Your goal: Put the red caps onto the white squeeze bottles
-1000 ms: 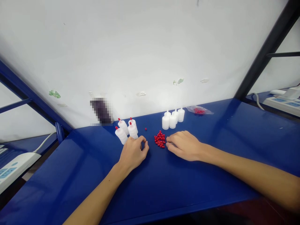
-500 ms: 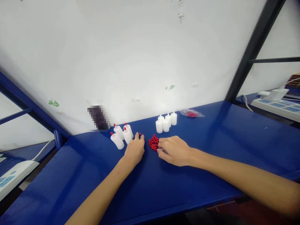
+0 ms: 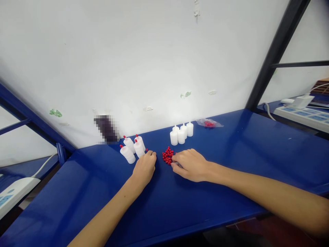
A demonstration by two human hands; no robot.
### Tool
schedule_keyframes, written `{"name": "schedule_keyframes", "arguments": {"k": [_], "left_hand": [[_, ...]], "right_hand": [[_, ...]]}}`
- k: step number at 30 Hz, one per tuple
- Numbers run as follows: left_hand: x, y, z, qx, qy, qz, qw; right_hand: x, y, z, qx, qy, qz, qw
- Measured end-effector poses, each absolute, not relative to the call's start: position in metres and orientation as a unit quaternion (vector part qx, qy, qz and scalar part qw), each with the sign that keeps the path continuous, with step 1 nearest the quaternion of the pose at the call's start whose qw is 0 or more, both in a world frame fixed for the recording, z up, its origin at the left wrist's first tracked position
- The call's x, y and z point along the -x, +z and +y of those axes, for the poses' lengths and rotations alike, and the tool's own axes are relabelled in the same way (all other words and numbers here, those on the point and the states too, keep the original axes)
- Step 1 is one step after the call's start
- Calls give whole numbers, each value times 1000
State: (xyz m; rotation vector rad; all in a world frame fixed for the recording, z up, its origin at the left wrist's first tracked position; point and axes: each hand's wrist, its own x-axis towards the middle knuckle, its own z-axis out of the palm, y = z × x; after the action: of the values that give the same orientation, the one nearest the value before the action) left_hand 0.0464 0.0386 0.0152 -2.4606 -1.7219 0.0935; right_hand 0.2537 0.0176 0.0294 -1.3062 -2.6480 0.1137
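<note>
My left hand (image 3: 144,167) has its fingers curled together beside a group of white bottles with red caps (image 3: 139,149) at centre left. A single red piece (image 3: 146,149) shows just beyond its knuckles. Whatever the fingers hold, if anything, is hidden. Close to a loose pile of small red caps (image 3: 168,155), my right hand (image 3: 191,165) is bent with thumb and fingers nearly together. Something pale shows between them, too unclear to name. Behind the pile stand several white bottles with bare nozzles (image 3: 181,136).
A clear plastic bag (image 3: 209,124) with red caps lies by the wall at the back right. The blue table (image 3: 231,147) ends at a near edge. Blue and black frame posts rise at the sides, with power strips (image 3: 303,115) beyond.
My left hand's fingers have drawn closer together and lowered a little. The red piece that was between its fingertips now shows left of them. My right hand has barely moved.
</note>
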Motion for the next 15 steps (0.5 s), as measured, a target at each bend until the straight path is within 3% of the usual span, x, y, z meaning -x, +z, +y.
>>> {"name": "schedule_keyframes", "arguments": {"k": [8,15], "left_hand": [[-17,5,29,836,-118,-535,25],[-28,6,24,811,-64,-577,75]], "right_hand": [[-254,32,16,428,51,-896,102],[-252,34,15,411,44,-906,95]]}}
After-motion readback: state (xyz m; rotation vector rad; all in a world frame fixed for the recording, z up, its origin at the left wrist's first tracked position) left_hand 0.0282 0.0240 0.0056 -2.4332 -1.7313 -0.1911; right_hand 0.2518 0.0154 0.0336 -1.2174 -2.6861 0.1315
